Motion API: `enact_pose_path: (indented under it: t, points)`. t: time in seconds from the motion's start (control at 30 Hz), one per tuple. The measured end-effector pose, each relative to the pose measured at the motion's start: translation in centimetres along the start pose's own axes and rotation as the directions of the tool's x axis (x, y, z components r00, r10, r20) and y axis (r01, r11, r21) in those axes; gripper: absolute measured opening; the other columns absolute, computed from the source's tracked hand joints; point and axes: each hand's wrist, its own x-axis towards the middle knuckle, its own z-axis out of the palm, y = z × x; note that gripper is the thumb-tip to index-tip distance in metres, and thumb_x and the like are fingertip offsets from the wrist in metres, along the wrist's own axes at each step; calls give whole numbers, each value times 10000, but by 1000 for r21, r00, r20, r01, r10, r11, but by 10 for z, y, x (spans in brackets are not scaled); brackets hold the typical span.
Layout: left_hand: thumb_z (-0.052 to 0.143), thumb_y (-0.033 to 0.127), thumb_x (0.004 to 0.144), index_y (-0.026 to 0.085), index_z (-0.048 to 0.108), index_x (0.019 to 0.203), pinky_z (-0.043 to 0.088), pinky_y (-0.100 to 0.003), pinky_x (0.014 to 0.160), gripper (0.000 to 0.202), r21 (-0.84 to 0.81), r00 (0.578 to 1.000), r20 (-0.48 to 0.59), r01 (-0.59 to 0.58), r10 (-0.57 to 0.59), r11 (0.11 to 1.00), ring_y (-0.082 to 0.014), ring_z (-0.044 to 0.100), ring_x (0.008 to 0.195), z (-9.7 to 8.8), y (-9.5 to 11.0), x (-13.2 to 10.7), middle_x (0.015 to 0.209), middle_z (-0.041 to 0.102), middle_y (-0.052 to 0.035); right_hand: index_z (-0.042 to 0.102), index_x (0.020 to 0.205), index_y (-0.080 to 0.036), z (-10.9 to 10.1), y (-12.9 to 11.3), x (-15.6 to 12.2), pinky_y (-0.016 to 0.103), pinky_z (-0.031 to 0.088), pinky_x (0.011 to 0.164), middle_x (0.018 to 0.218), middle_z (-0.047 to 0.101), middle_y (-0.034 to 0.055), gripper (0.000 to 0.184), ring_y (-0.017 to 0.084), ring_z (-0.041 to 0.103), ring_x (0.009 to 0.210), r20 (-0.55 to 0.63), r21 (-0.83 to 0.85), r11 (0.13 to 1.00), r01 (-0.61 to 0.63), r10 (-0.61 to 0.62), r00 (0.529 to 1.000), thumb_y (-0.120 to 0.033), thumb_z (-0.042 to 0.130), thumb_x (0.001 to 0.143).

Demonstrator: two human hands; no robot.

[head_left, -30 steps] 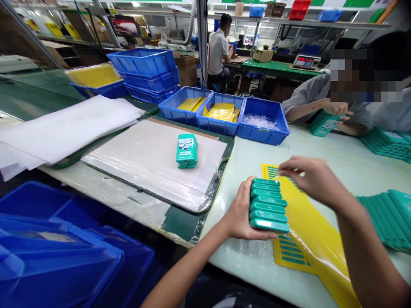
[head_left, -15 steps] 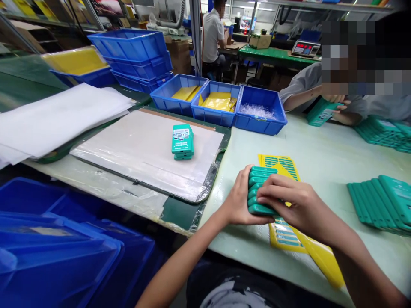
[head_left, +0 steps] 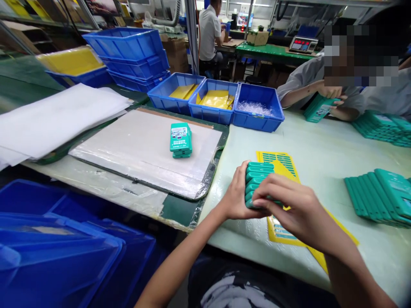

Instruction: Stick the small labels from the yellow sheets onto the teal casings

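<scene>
A stack of several green plastic cases (head_left: 257, 175) is gripped in my left hand (head_left: 234, 196), edges facing up toward me. My right hand (head_left: 295, 205) reaches across the stack's lower part with thumb and fingertips pinched against the case edges. Whatever lies between those fingertips is hidden. Under both hands, yellow sticker sheets (head_left: 285, 164) with rows of green strips rest on the pale table (head_left: 237, 239). To the right, a leaning row of green cases (head_left: 372, 196) lies on the same table.
On the left, a few stacked green cases (head_left: 180, 139) sit on a covered board (head_left: 128, 145). Behind stand blue bins (head_left: 258, 122) with yellow packets and clear plastic bits. White sheets (head_left: 58, 115) lie farther left. Across the table, a co-worker's hand (head_left: 330, 90) holds green cases.
Both hands and the held stack appear slightly higher and to the left, as the whole view shifts a little. My right fingertips stay at the lower case edges.
</scene>
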Motion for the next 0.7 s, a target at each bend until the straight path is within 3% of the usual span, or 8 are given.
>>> enact_pose_path:
  t: [0.07,0.17,0.33,0.47,0.57,0.63,0.7]
  points:
    - [1008,558,588,172,74,1729,324,-707,1362,1524,-6,1000,-5,9,-9,1000,-518,359,1633,1,0,0,1697,350,-263,655,1006,-227,7,8,-4,321,498,735,951,689,46,162,186,651,836,71,-72,997,1,4,997,-119,568,1089]
    - [1006,603,601,190,83,1724,361,-692,1349,1511,2,1000,-15,-3,3,1000,-497,404,1606,1,2,0,1684,369,-248,667,986,-233,-7,15,-15,339,478,713,944,691,57,183,206,648,819,110,-223,975,2,23,994,-119,553,1073]
    - [1028,636,579,221,85,1730,322,-701,1362,1545,13,999,-35,-20,21,1000,-505,369,1621,1,3,0,1722,333,-239,657,983,-261,-43,0,-26,328,503,696,912,713,47,138,200,684,785,-155,-289,956,-51,6,988,-151,636,1063]
    - [1027,612,568,219,83,1731,339,-707,1346,1549,7,1000,-23,6,-5,1000,-513,389,1604,0,1,1,1707,346,-248,683,1150,-280,-22,-8,-22,306,544,753,1007,727,37,160,180,719,859,-81,-113,993,-37,28,996,-139,653,1079]
    - [1002,617,601,189,103,1723,348,-699,1340,1500,-1,1000,-26,-2,2,1000,-511,404,1596,-1,2,2,1690,354,-265,673,1087,-248,-3,2,-24,327,515,745,963,694,32,115,177,684,822,3,-117,991,-68,69,998,-155,609,1106]
    - [1004,623,606,193,106,1727,337,-694,1350,1499,0,1000,-31,1,-1,1000,-504,400,1602,-1,3,2,1694,356,-257,633,968,-238,-8,13,-30,346,483,724,909,671,32,162,189,655,802,10,-193,978,-81,84,996,-180,590,1113]
    - [1015,644,598,224,97,1737,310,-699,1365,1522,-2,1000,-29,2,-2,1000,-502,367,1626,-1,3,2,1716,340,-240,628,941,-243,-25,22,-37,359,468,710,893,672,34,168,199,643,789,-56,-255,959,-121,110,992,-223,612,1107]
